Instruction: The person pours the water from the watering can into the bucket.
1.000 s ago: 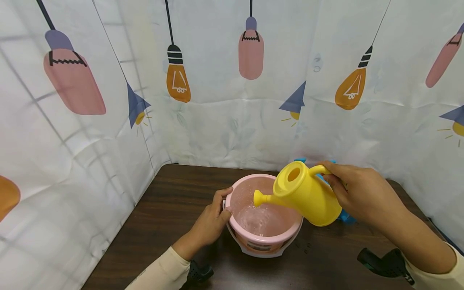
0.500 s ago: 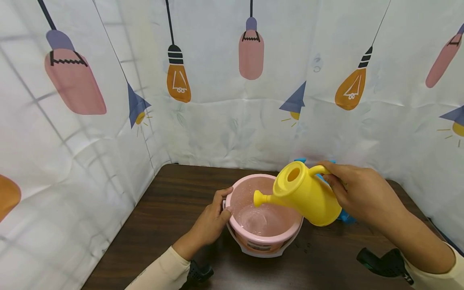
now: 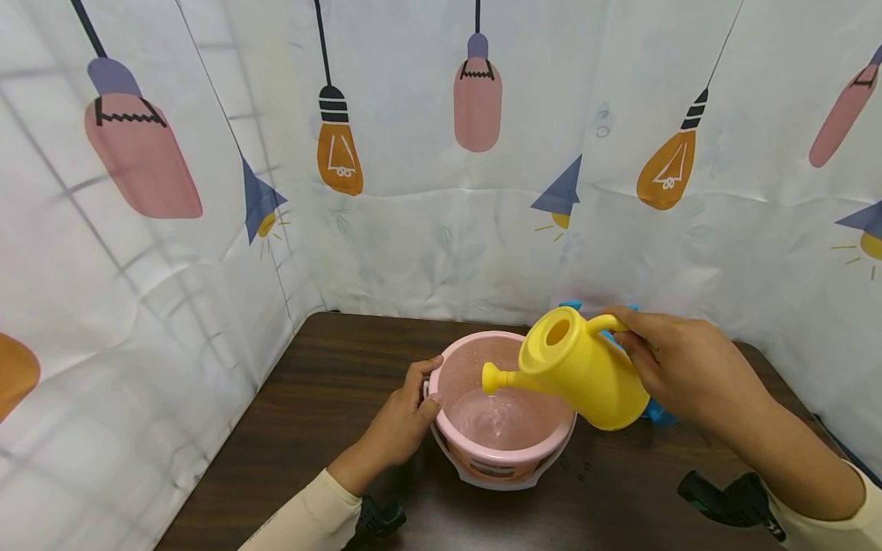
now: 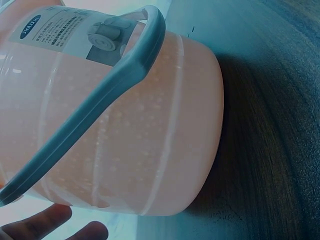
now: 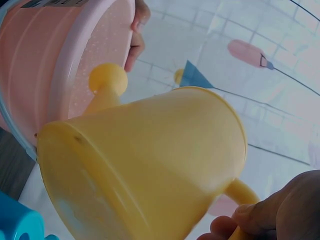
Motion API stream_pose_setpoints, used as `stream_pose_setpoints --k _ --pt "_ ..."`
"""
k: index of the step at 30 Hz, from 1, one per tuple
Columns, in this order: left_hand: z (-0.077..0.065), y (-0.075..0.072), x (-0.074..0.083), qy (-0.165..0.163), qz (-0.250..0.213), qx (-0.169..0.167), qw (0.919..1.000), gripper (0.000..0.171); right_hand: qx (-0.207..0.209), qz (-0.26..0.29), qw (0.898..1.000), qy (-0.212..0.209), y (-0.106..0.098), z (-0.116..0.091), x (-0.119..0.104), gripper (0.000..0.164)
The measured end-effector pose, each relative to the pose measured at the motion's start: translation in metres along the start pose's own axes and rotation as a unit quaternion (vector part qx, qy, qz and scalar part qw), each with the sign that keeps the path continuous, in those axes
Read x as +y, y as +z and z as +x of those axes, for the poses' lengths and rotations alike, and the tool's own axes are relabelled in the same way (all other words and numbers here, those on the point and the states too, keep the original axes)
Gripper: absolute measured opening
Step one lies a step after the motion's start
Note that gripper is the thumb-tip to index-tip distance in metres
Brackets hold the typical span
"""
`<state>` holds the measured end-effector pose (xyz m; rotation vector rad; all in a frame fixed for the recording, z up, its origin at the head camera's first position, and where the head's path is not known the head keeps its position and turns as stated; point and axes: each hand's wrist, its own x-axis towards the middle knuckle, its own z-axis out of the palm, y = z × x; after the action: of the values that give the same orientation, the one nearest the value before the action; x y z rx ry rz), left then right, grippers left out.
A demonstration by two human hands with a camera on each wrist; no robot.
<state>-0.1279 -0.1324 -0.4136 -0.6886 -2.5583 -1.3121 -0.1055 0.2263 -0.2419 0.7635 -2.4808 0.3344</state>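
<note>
A yellow watering can [image 3: 586, 375] is tilted over a pink bucket [image 3: 492, 453], its round spout head above the opening. My right hand [image 3: 678, 360] grips the can's handle at the upper right. Water ripples in the bucket's bottom below the spout, and drops cling to the inner wall. With my left hand [image 3: 400, 417] I hold the bucket's left rim, thumb at the inner edge and fingers over the outside. In the left wrist view, the bucket's side shows its label and swung-down handle [image 4: 90, 112], with fingertips [image 4: 55, 214] beside the wall.
Behind the watering can, a blue plastic object [image 3: 660, 413] is mostly hidden; part of this blue object [image 5: 20, 220] shows in the right wrist view. The dark wooden table [image 3: 331, 367] has water drops right of the bucket. A printed curtain [image 3: 427, 252] encloses the back and sides.
The ripples in the bucket shift as water falls in. Both hands, the watering can and the bucket stay in nearly the same place.
</note>
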Motion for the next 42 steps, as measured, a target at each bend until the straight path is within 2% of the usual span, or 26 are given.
stream_pose_setpoints --k 8,17,29,32,39,42 --pt "-0.0005 -0.0002 0.0012 -0.01 0.001 -0.001 1.0 0.057 0.003 -0.003 1.0 0.0 0.0004 0.0003 -0.0004 0.038" --pt "-0.0008 0.0009 -0.002 0.008 -0.003 0.005 1.0 0.056 -0.003 -0.003 1.0 0.001 -0.0005 0.0009 -0.0009 0.037" --pt "-0.0007 -0.0001 0.0011 0.001 0.0 0.001 1.0 0.056 -0.007 -0.003 1.0 0.002 -0.0009 0.0018 -0.0014 0.037" --pt "-0.0006 0.0002 -0.0004 0.005 0.0 0.002 1.0 0.056 -0.01 -0.006 1.0 0.002 -0.0013 0.0021 -0.0014 0.035" --pt "-0.0002 0.0013 -0.0054 0.036 -0.006 0.011 0.9993 0.05 -0.01 -0.009 1.0 -0.008 -0.0008 0.0024 -0.0009 0.034" --pt "-0.0002 0.001 -0.0056 0.037 -0.003 0.011 0.9993 0.05 -0.009 -0.008 1.0 -0.007 -0.0006 0.0026 -0.001 0.034"
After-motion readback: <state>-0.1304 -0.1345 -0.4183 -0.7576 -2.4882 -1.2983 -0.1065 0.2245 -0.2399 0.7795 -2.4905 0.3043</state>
